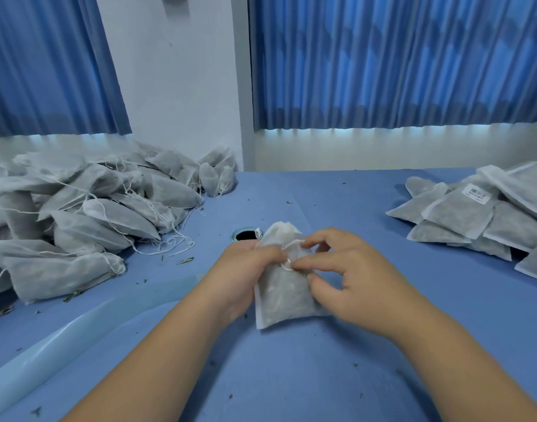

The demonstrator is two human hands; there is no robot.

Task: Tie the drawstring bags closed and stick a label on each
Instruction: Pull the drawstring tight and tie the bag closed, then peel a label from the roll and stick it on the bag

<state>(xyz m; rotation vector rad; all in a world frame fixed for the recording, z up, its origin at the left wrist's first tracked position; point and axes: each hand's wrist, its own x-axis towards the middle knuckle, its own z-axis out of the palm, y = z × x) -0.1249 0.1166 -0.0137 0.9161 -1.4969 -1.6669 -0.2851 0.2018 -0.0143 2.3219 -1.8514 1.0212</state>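
Bag (281, 292) in the middle of the blue bench (322, 376), filled with dark leafy matter and lying with its gathered neck pointing away from the person, is the one being worked; it sits close in front of the body, probably so both hands can reach the neck without stretching. The left hand (246, 269) is closed on the bag's left side near the neck, thumb and fingers pinching the fabric, which looks meant to hold the bag steady while the string is handled. The right hand (343, 269) is only partly curled: its thumb and forefinger tips meet on a small loop of the white drawstring (288, 263) at the neck, while the other fingers are spread loosely, the lower ones touching the bag's right edge. Judging from the loop, the knot is being formed and is not yet pulled tight; no label shows on this bag.

To the left lies a large heap of untied bags (93, 208) with loose strings trailing onto the bench, most likely the stock waiting to be done. To the right, well apart, is a flatter stack of finished bags (474, 214), one showing a white label (476, 192), so work seems to flow left to right. Just beyond the held bag is a round hole in the bench (244, 234) with a small tag-like scrap at its rim; what it is I cannot tell. Bits of leaf are scattered over the surface
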